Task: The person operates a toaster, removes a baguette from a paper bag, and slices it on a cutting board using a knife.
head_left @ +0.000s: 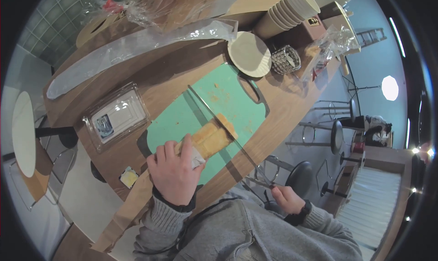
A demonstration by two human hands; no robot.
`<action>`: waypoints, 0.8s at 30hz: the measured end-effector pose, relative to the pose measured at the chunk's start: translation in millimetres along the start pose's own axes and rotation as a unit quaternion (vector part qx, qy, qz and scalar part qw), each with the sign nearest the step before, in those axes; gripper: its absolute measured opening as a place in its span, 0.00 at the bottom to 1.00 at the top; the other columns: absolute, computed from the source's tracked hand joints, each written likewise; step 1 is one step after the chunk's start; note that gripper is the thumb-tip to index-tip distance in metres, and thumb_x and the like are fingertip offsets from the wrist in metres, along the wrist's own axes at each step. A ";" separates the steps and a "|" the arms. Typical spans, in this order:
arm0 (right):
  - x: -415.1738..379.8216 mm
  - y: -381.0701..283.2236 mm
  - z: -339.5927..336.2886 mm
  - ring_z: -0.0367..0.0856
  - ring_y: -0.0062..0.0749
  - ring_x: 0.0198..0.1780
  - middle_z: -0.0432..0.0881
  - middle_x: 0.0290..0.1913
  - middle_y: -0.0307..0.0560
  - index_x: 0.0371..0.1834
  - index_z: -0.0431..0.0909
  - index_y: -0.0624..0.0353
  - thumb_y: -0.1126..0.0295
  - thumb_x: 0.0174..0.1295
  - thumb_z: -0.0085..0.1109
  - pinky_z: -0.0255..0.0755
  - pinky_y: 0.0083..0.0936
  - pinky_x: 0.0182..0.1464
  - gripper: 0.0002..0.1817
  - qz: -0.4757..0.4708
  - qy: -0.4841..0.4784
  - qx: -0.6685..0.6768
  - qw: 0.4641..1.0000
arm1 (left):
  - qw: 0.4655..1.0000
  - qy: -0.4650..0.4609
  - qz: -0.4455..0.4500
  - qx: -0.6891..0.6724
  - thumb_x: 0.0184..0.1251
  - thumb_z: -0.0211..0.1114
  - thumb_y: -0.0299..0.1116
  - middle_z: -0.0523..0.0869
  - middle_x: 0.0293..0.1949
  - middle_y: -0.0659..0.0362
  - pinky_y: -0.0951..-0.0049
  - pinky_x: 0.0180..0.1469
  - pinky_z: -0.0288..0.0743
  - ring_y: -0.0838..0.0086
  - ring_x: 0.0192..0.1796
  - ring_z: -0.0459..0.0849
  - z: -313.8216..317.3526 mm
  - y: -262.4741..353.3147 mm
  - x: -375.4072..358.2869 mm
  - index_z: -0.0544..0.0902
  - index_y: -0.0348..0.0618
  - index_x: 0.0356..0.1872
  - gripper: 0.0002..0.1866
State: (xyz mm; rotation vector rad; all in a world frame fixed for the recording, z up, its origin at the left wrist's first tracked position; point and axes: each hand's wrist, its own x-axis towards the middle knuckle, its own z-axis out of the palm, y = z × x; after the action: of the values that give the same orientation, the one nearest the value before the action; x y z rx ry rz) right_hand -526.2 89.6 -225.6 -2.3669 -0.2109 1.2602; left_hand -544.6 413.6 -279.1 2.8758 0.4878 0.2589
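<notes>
A golden loaf of bread lies on the green cutting board, its near end in a white wrapper. My left hand grips this wrapped end, thumb on one side and fingers on the other. In my right hand is the handle of a long knife, mostly hidden by the fingers. The blade crosses the loaf near its far end and reaches over the board. Crumbs are scattered on the board beyond the loaf. A brown paper bag hangs at the table edge beside my left forearm.
Left of the board are a clear plastic container and a small butter pack. Behind it stand a paper plate, stacked paper cups, a glass jar and plastic bags. Stools are at the right.
</notes>
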 end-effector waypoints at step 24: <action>13.0 15.5 16.4 0.60 0.27 0.24 0.65 0.20 0.38 0.20 0.66 0.58 0.46 0.75 0.30 0.57 0.31 0.29 0.31 0.014 0.001 -0.012 1.000 | 0.999 -0.007 0.030 -0.012 0.27 0.85 0.53 0.77 0.34 0.62 0.66 0.38 0.67 0.70 0.37 0.76 1.9 -2.1 1.1 0.78 0.55 0.44 0.37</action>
State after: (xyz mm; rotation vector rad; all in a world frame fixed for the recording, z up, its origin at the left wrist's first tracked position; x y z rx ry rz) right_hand -533.4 85.4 -250.3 -2.3987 -0.1942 1.2762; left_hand -543.8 415.6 -281.2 2.8706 0.3923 0.2514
